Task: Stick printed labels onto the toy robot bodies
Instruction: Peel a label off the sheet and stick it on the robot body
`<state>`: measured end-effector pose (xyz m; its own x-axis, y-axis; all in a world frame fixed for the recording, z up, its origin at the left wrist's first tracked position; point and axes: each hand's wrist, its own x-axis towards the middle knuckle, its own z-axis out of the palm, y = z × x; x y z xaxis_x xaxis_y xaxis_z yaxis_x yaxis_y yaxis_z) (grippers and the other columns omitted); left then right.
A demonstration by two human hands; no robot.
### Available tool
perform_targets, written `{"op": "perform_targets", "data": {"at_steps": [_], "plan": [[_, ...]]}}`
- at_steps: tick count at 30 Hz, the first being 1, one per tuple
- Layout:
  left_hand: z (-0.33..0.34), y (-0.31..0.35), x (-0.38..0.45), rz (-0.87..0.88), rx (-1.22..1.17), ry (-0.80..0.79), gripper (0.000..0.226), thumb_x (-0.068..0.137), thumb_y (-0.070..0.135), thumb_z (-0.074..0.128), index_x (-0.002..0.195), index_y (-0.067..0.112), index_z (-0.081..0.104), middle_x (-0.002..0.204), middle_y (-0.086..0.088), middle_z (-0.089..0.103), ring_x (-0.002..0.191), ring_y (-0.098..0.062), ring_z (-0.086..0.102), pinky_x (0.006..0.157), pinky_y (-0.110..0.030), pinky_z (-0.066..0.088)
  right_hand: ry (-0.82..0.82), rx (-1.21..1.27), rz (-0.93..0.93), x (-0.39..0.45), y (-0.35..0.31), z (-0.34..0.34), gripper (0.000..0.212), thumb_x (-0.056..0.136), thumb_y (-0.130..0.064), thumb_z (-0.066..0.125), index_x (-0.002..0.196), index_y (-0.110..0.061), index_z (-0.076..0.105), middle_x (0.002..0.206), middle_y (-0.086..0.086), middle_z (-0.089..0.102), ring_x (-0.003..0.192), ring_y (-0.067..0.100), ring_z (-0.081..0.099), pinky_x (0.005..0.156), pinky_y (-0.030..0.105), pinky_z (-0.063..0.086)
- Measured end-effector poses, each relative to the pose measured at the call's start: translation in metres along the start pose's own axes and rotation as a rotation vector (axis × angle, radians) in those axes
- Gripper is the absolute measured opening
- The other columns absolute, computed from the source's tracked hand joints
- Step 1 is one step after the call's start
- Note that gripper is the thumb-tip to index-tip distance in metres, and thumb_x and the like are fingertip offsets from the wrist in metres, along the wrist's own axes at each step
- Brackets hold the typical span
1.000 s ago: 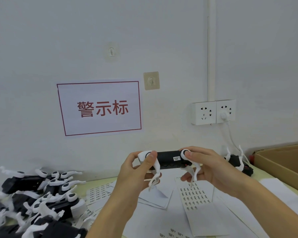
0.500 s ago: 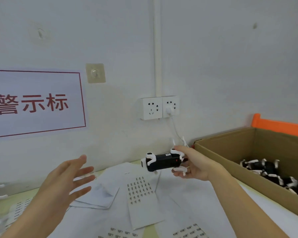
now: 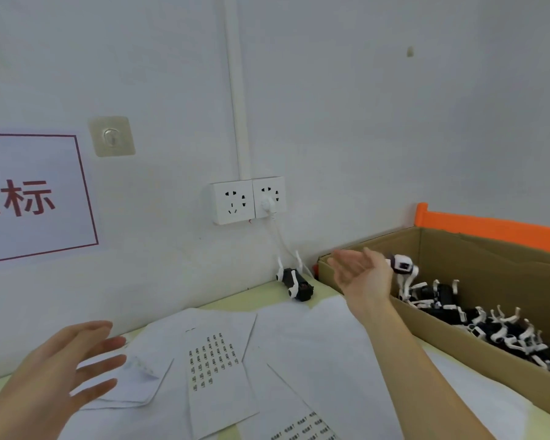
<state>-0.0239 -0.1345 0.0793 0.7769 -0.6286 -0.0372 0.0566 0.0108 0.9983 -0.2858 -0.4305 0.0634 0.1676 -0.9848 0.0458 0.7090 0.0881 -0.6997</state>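
Toy robot (image 3: 402,270): black-and-white body, blurry, in the air just past the right hand's fingertips, over the near-left end of the cardboard box. Can't tell if it's touching the fingers or not.
Right hand (image 3: 361,274): stretched out to the right over the box corner, palm up, fingers spread and loose, gripping nothing.
Cardboard box (image 3: 489,360): brown, on the right side of the table, running from far-left to near-right. Inside is a heap of robots (image 3: 502,328), black bodies with white legs sticking up every which way.
Lone robot (image 3: 294,282): lying on the table at the far edge by the wall, just left of the box, legs up.
Label sheet (image 3: 215,360): white strip with rows of small printed labels, flat in the middle of the table among other loose white sheets. Another printed sheet (image 3: 302,428) peeks in at the near edge.
Left hand (image 3: 61,366): near-left, hovering above the papers, fingers splayed and relaxed, nothing in it.
Wall stuff: double socket (image 3: 248,200) with a white plug in the right one, red-bordered sign (image 3: 29,198) on the left, orange strip (image 3: 489,225) behind the box.
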Motion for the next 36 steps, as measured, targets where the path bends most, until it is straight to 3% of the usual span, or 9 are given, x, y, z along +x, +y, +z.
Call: {"op": "perform_targets", "data": {"at_steps": [5, 11, 14, 17, 21, 25, 28, 31, 36], "plan": [[0.003, 0.003, -0.006, -0.006, 0.014, -0.001, 0.012, 0.1, 0.015, 0.057, 0.099, 0.013, 0.069, 0.097, -0.016, 0.073, 0.09, -0.036, 0.067, 0.067, -0.043, 0.049, -0.142, -0.219, 0.028, -0.011, 0.016, 0.021, 0.048, 0.096, -0.024, 0.046, 0.054, -0.012, 0.068, 0.078, 0.011, 0.074, 0.064, 0.021, 0.068, 0.066, 0.032, 0.044], [0.003, 0.01, -0.016, 0.04, 0.058, 0.015, 0.013, 0.098, 0.009, 0.058, 0.101, 0.011, 0.071, 0.094, -0.014, 0.076, 0.091, -0.036, 0.07, 0.074, -0.043, 0.053, -0.28, -0.373, 0.057, -0.032, 0.042, 0.061, 0.043, 0.098, -0.019, 0.046, 0.063, -0.01, 0.07, 0.069, 0.008, 0.07, 0.057, 0.018, 0.06, 0.057, 0.028, 0.041], [-0.001, 0.014, -0.02, 0.052, 0.106, 0.005, 0.016, 0.099, 0.011, 0.057, 0.099, 0.013, 0.072, 0.093, -0.009, 0.077, 0.089, -0.03, 0.073, 0.073, -0.038, 0.053, -0.39, -0.571, 0.044, -0.057, 0.065, 0.089, 0.047, 0.094, -0.009, 0.047, 0.049, -0.013, 0.061, 0.051, 0.004, 0.049, 0.044, 0.016, 0.038, 0.047, 0.025, 0.029], [-0.006, 0.018, -0.02, 0.081, 0.156, -0.009, 0.017, 0.099, 0.011, 0.055, 0.096, 0.014, 0.072, 0.09, -0.007, 0.077, 0.081, -0.024, 0.074, 0.068, -0.032, 0.053, -0.666, -0.854, 0.028, -0.098, 0.105, 0.108, 0.044, 0.089, -0.007, 0.046, 0.046, -0.018, 0.049, 0.046, -0.004, 0.031, 0.045, 0.014, 0.024, 0.045, 0.025, 0.019], [-0.015, 0.021, -0.02, 0.141, 0.191, 0.012, 0.019, 0.099, 0.012, 0.053, 0.095, 0.015, 0.071, 0.085, -0.003, 0.077, 0.071, -0.018, 0.072, 0.065, -0.029, 0.053, -1.008, -1.234, -0.167, -0.155, 0.168, 0.099, 0.037, 0.09, -0.022, 0.047, 0.055, -0.012, 0.037, 0.05, -0.004, 0.033, 0.05, 0.013, 0.029, 0.053, 0.029, 0.026], [-0.017, 0.024, -0.021, 0.178, 0.122, 0.076, 0.021, 0.097, 0.009, 0.05, 0.093, 0.015, 0.07, 0.08, -0.001, 0.076, 0.066, -0.014, 0.069, 0.06, -0.024, 0.052, -1.112, -1.573, -0.54, -0.175, 0.187, 0.086, 0.041, 0.089, -0.045, 0.036, 0.06, -0.015, 0.038, 0.052, -0.002, 0.043, 0.051, 0.013, 0.041, 0.057, 0.026, 0.038], [-0.008, 0.025, -0.024, 0.323, 0.369, 0.121, 0.023, 0.094, 0.014, 0.051, 0.085, 0.026, 0.068, 0.082, 0.003, 0.073, 0.066, -0.011, 0.067, 0.054, -0.017, 0.048, -1.089, -1.551, -0.502, -0.171, 0.188, 0.09, 0.043, 0.091, -0.043, 0.04, 0.058, -0.015, 0.035, 0.049, -0.001, 0.04, 0.049, 0.013, 0.039, 0.05, 0.02, 0.03], [0.0, 0.032, -0.029, 0.459, 0.657, 0.02, 0.017, 0.094, 0.023, 0.051, 0.086, 0.03, 0.065, 0.084, 0.008, 0.068, 0.069, -0.01, 0.063, 0.053, -0.02, 0.046, -1.047, -1.618, -0.556, -0.171, 0.191, 0.092, 0.044, 0.092, -0.044, 0.04, 0.058, -0.015, 0.035, 0.05, 0.0, 0.04, 0.049, 0.012, 0.039, 0.048, 0.021, 0.031], [-0.009, 0.063, -0.007, 0.35, 1.498, -0.332, 0.029, 0.102, 0.024, 0.044, 0.127, 0.026, 0.059, 0.129, -0.003, 0.056, 0.103, -0.025, 0.059, 0.088, -0.036, 0.049, -1.046, -1.606, -0.572, -0.171, 0.192, 0.091, 0.043, 0.091, -0.046, 0.04, 0.06, -0.016, 0.038, 0.051, -0.001, 0.043, 0.049, 0.011, 0.041, 0.049, 0.019, 0.034]]}}
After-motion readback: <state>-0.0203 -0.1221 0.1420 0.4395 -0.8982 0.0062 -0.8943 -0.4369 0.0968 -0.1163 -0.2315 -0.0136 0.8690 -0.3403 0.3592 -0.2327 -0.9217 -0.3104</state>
